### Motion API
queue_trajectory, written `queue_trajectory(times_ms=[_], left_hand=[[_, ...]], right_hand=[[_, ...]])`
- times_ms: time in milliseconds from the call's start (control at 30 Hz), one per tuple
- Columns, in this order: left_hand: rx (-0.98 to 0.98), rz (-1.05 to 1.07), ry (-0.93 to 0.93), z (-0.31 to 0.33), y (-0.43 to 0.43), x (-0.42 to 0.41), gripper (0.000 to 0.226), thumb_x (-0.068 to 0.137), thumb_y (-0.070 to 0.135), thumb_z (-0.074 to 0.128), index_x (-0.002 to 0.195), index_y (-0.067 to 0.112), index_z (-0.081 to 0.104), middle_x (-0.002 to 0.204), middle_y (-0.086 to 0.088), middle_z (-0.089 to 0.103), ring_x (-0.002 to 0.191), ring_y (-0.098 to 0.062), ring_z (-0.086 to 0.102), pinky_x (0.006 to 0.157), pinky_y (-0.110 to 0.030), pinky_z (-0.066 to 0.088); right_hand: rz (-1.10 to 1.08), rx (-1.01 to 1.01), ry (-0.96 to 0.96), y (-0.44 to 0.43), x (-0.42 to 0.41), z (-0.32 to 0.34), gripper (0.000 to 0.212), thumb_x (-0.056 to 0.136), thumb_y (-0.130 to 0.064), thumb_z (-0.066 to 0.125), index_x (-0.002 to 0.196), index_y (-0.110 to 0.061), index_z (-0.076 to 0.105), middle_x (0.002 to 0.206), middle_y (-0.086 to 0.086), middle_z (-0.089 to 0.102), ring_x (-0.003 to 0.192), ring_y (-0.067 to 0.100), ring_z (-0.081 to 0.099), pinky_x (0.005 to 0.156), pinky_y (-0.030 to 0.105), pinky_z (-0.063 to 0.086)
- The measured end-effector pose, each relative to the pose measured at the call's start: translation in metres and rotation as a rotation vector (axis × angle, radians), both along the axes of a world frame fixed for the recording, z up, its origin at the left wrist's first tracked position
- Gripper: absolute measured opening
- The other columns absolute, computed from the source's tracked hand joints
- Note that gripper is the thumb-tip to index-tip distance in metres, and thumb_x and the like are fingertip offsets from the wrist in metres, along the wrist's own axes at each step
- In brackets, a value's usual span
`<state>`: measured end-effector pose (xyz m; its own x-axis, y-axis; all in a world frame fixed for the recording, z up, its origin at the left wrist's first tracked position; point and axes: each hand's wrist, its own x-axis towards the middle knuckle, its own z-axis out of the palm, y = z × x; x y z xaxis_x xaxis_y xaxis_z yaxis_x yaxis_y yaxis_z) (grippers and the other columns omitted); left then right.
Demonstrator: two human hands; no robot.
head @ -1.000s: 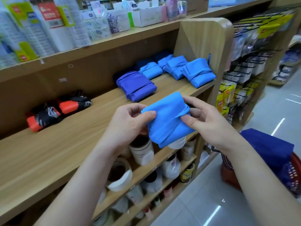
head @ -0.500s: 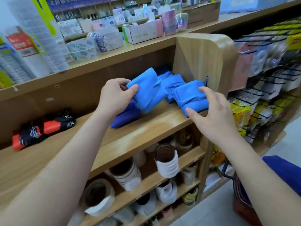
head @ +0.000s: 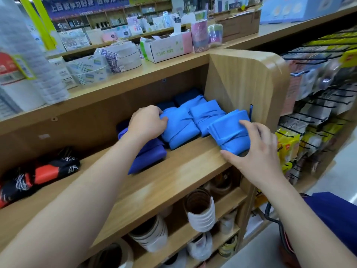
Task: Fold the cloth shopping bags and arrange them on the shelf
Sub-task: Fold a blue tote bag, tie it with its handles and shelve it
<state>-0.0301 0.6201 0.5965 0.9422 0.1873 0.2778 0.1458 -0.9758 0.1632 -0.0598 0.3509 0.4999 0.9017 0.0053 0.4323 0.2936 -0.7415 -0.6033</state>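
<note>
Left hand (head: 148, 124) grips the middle bag (head: 178, 132); right hand (head: 253, 151), fingers spread, squares the front bag (head: 228, 132) at the shelf's (head: 173, 173) right end.

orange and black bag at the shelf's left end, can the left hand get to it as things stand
Probably yes: the left hand grips a light blue bag, but only bare shelf lies between it and the orange and black bag.
</note>
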Motion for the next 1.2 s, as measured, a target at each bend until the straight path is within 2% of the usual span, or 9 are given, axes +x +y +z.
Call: queue_trajectory(times_ms=[100, 233, 300, 400, 567, 700, 833, 1000, 1200], left_hand=[[0.021, -0.163, -0.020, -0.003, -0.002, -0.004, 0.053, 0.088, 0.047, 0.060, 0.137, 0.027, 0.051, 0.135, -0.002, 0.056, 0.125, -0.028, 0.047, 0.100, -0.039, 0.042], [0.089, -0.273, 0.179, -0.009, -0.012, -0.010, 0.083, 0.076, 0.063, 0.066, 0.146, 0.045, 0.027, 0.155, 0.004, 0.033, 0.135, -0.029, 0.036, 0.107, -0.045, 0.036], [0.165, -0.233, 0.171, -0.013, -0.015, -0.011, 0.085, 0.073, 0.064, 0.067, 0.145, 0.048, 0.025, 0.152, 0.003, 0.034, 0.131, -0.029, 0.038, 0.102, -0.045, 0.036], [0.266, -0.225, 0.140, -0.015, -0.019, -0.012, 0.082, 0.073, 0.064, 0.066, 0.143, 0.049, 0.026, 0.149, -0.001, 0.035, 0.131, -0.028, 0.035, 0.104, -0.047, 0.032], [0.178, -0.228, 0.066, -0.019, -0.025, -0.026, 0.076, 0.082, 0.060, 0.062, 0.147, 0.041, 0.028, 0.159, -0.003, 0.024, 0.145, -0.024, 0.017, 0.117, -0.054, 0.013], [0.003, -0.344, -0.210, -0.016, -0.044, -0.051, 0.041, 0.091, 0.039, 0.063, 0.129, 0.025, 0.058, 0.143, -0.002, 0.048, 0.132, -0.023, 0.040, 0.106, -0.040, 0.035], [-0.165, -0.522, -0.346, -0.017, -0.088, -0.080, 0.017, 0.091, 0.026, 0.063, 0.105, 0.020, 0.071, 0.111, 0.004, 0.064, 0.106, -0.018, 0.057, 0.087, -0.030, 0.045], [-0.233, -0.733, -0.199, -0.042, -0.150, -0.101, 0.012, 0.091, 0.022, 0.062, 0.097, 0.021, 0.072, 0.092, 0.006, 0.068, 0.086, -0.016, 0.062, 0.072, -0.037, 0.052], [-0.236, -0.805, 0.073, -0.097, -0.235, -0.096, 0.014, 0.092, 0.023, 0.060, 0.100, 0.021, 0.072, 0.094, 0.004, 0.072, 0.091, -0.018, 0.066, 0.079, -0.037, 0.052]], right_hand=[[-0.032, 0.011, -0.057, 0.001, -0.002, -0.006, 0.083, 0.069, -0.066, 0.065, 0.141, -0.030, 0.043, 0.143, 0.005, 0.036, 0.127, 0.029, 0.028, 0.102, 0.046, 0.036], [-0.019, 0.059, -0.089, 0.004, -0.004, -0.010, 0.079, 0.071, -0.072, 0.055, 0.137, -0.030, 0.049, 0.141, 0.003, 0.038, 0.124, 0.028, 0.033, 0.096, 0.037, 0.035], [0.012, 0.058, -0.074, 0.002, -0.001, -0.009, 0.080, 0.071, -0.072, 0.054, 0.139, -0.031, 0.048, 0.143, 0.001, 0.039, 0.127, 0.024, 0.033, 0.097, 0.034, 0.034], [-0.001, 0.003, -0.038, 0.002, 0.003, -0.005, 0.084, 0.071, -0.076, 0.050, 0.143, -0.033, 0.043, 0.145, 0.002, 0.036, 0.129, 0.024, 0.032, 0.102, 0.042, 0.039], [-0.005, -0.013, -0.049, 0.002, -0.008, -0.008, 0.086, 0.073, -0.078, 0.050, 0.147, -0.037, 0.032, 0.147, 0.002, 0.030, 0.131, 0.027, 0.028, 0.103, 0.043, 0.036], [0.007, 0.053, -0.140, -0.008, -0.023, -0.007, 0.064, 0.090, -0.065, 0.049, 0.143, -0.031, 0.040, 0.142, -0.002, 0.038, 0.129, 0.017, 0.032, 0.100, 0.029, 0.026], [-0.002, 0.097, -0.177, -0.032, -0.045, -0.006, 0.046, 0.097, -0.047, 0.049, 0.138, -0.026, 0.049, 0.131, -0.005, 0.048, 0.122, 0.013, 0.046, 0.096, 0.027, 0.036], [-0.034, 0.005, -0.083, -0.097, -0.076, -0.016, 0.031, 0.093, -0.029, 0.058, 0.123, -0.022, 0.063, 0.109, -0.011, 0.059, 0.098, 0.010, 0.058, 0.080, 0.024, 0.042], [-0.156, -0.199, 0.232, -0.216, -0.112, -0.045, 0.022, 0.089, -0.020, 0.066, 0.110, -0.020, 0.071, 0.102, 0.000, 0.071, 0.096, 0.022, 0.064, 0.082, 0.033, 0.047]])
